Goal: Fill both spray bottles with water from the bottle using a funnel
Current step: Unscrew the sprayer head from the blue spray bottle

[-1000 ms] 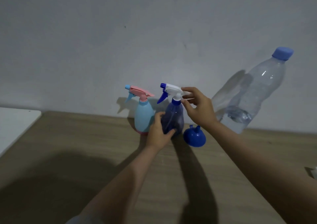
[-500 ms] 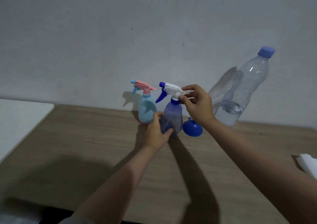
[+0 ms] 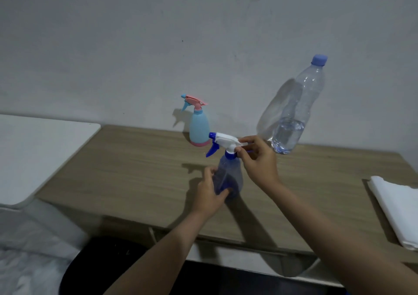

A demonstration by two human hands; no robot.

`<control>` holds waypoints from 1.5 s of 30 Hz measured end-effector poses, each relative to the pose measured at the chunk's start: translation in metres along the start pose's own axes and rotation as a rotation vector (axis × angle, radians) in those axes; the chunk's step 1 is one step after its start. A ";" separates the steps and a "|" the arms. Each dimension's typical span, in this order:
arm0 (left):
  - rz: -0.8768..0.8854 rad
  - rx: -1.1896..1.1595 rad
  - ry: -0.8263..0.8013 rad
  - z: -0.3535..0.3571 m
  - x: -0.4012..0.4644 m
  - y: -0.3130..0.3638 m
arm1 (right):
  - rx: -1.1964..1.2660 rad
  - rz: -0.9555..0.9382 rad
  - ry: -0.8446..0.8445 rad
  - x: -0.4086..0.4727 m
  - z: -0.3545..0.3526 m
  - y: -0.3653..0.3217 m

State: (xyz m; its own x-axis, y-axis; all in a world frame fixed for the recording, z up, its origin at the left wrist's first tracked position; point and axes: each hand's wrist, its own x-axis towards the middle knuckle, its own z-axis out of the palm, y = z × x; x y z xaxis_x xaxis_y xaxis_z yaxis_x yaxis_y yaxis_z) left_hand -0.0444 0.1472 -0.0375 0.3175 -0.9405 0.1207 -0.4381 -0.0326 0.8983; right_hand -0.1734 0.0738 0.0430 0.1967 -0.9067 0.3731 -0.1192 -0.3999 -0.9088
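Observation:
A translucent dark-blue spray bottle (image 3: 229, 175) with a white and blue trigger head stands mid-table. My left hand (image 3: 209, 194) grips its body from the left. My right hand (image 3: 256, 159) pinches the white trigger head at the neck. A light-blue spray bottle (image 3: 199, 127) with a pink trigger head stands at the back by the wall. A clear water bottle (image 3: 294, 111) with a blue cap, roughly a third full, stands at the back right. The blue funnel is hidden behind my right hand.
The wooden table (image 3: 135, 172) runs along a grey wall. A folded white cloth (image 3: 398, 208) lies at its right edge. A white surface (image 3: 34, 150) adjoins the table on the left. A dark round seat (image 3: 99, 270) sits below the front edge.
Both hands have brought the dark-blue spray bottle forward, away from the light-blue one at the wall. The view has pulled back and tilted down.

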 end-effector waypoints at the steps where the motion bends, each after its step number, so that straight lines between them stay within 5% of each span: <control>1: -0.001 0.005 0.002 0.002 -0.003 -0.001 | 0.013 0.007 0.016 -0.004 0.000 0.002; 8: 0.018 0.076 0.008 0.007 -0.003 -0.004 | 0.047 0.149 0.161 -0.018 0.015 0.022; 18: 0.059 0.129 0.003 0.006 -0.004 -0.004 | -0.171 0.048 0.200 -0.008 0.031 0.024; 25: 0.037 0.129 -0.012 0.007 -0.003 -0.006 | -0.238 -0.023 0.094 -0.005 0.025 0.030; 30: 0.006 0.153 -0.001 0.008 -0.002 -0.009 | -0.180 0.089 -0.085 -0.001 0.012 0.027; 36: -0.002 0.154 -0.017 0.008 0.000 -0.011 | -0.050 0.171 0.076 -0.003 0.020 0.021; 45: 0.026 0.143 -0.015 0.009 -0.002 -0.009 | 0.026 0.222 -0.013 -0.004 0.015 0.023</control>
State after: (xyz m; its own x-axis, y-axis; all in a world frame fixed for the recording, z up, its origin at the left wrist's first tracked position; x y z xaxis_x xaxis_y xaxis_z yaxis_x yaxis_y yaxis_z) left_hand -0.0485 0.1469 -0.0496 0.2923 -0.9467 0.1354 -0.5617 -0.0553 0.8255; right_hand -0.1623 0.0701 0.0173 0.1806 -0.9702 0.1614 -0.1363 -0.1872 -0.9728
